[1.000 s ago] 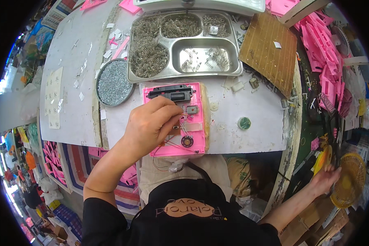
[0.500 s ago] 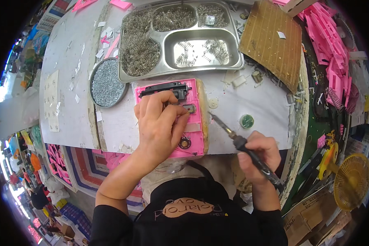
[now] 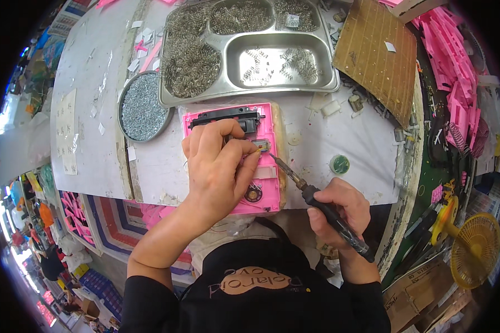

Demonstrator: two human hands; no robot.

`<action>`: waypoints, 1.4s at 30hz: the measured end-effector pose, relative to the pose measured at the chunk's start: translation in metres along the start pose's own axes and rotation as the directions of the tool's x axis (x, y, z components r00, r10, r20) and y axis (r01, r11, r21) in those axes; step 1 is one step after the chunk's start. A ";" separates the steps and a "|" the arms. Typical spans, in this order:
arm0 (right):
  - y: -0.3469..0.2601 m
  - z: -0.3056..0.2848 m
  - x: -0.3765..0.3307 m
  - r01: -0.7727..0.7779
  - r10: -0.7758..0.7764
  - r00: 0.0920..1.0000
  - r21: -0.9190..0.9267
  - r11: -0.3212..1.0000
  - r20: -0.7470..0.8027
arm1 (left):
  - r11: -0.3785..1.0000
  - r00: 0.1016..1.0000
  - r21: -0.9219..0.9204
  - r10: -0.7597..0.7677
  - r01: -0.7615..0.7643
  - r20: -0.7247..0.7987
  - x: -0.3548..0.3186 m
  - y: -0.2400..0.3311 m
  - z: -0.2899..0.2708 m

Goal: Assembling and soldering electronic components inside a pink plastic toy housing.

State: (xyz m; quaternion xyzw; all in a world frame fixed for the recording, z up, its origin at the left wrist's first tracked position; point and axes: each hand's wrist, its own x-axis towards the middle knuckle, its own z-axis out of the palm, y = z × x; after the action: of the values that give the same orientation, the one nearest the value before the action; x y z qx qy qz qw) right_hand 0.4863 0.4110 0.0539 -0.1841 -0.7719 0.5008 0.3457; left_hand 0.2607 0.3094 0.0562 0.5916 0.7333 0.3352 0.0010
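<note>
A pink plastic housing [image 3: 268,202] lies at the table's near edge. Across its top runs a black mechanism [image 3: 250,120]; a small round speaker-like part [image 3: 253,193] sits lower down. Over the housing, my left hand [image 3: 214,166] pinches thumb and forefinger together beside a small metal part [image 3: 263,145]; whatever they hold is too small to make out. My right hand [image 3: 347,211] grips a soldering iron [image 3: 330,217] by its black handle, pen-like. Its tip points up and left, close to the metal part; I cannot tell whether they touch.
Beyond the housing stands a steel compartment tray [image 3: 250,99] of springs. A round dish [image 3: 170,117] of small metal pieces is at its left. To the right are a small green-filled tub [image 3: 339,164], a tilted brown board [image 3: 375,61], pink parts [image 3: 447,55] and a yellow fan [image 3: 475,250].
The soldering iron in my right hand has moved left, bringing its tip over the housing's right side near the metal part. My left hand stays almost in place, still pinching.
</note>
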 end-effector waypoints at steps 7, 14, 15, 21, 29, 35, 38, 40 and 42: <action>0.001 0.001 0.006 0.056 -0.056 0.998 -0.046 0.997 0.005 | 1.000 1.000 0.002 0.003 -0.003 -0.008 0.001 0.000 0.000; 0.003 0.003 0.010 0.127 -0.126 0.992 -0.073 0.989 0.017 | 1.000 1.000 -0.004 -0.005 0.005 -0.017 0.000 0.000 0.001; 0.001 0.003 0.011 0.125 -0.124 0.992 -0.070 0.990 0.020 | 1.000 1.000 -0.005 -0.007 0.007 -0.018 0.001 0.000 0.000; -0.001 0.003 0.010 0.122 -0.121 0.992 -0.072 0.990 0.023 | 1.000 1.000 0.008 0.003 -0.003 -0.021 0.001 0.000 0.001; 0.004 -0.001 0.010 0.295 -0.266 0.953 -0.249 0.923 0.145 | 1.000 1.000 0.018 0.001 -0.001 -0.003 0.001 0.002 -0.001; 0.011 -0.007 0.004 0.351 -0.296 0.928 -0.265 0.898 0.225 | 1.000 1.000 0.020 0.001 -0.001 -0.009 0.001 0.002 0.000; 0.010 -0.008 0.006 0.365 -0.307 0.923 -0.273 0.890 0.232 | 1.000 1.000 0.019 0.001 -0.001 -0.011 0.001 0.002 0.000; 0.010 -0.008 0.006 0.364 -0.305 0.922 -0.271 0.891 0.238 | 1.000 1.000 0.020 0.002 -0.001 -0.010 0.001 0.002 0.000; 0.012 -0.007 0.006 0.364 -0.319 0.927 -0.264 0.893 0.199 | 1.000 1.000 0.022 0.003 -0.002 -0.009 0.001 0.002 0.000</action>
State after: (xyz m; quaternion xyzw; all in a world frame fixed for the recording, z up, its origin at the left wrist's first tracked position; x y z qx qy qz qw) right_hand 0.4866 0.4241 0.0471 -0.0566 -0.8822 0.3230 0.3378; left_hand 0.2619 0.3103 0.0579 0.5910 0.7362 0.3296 -0.0092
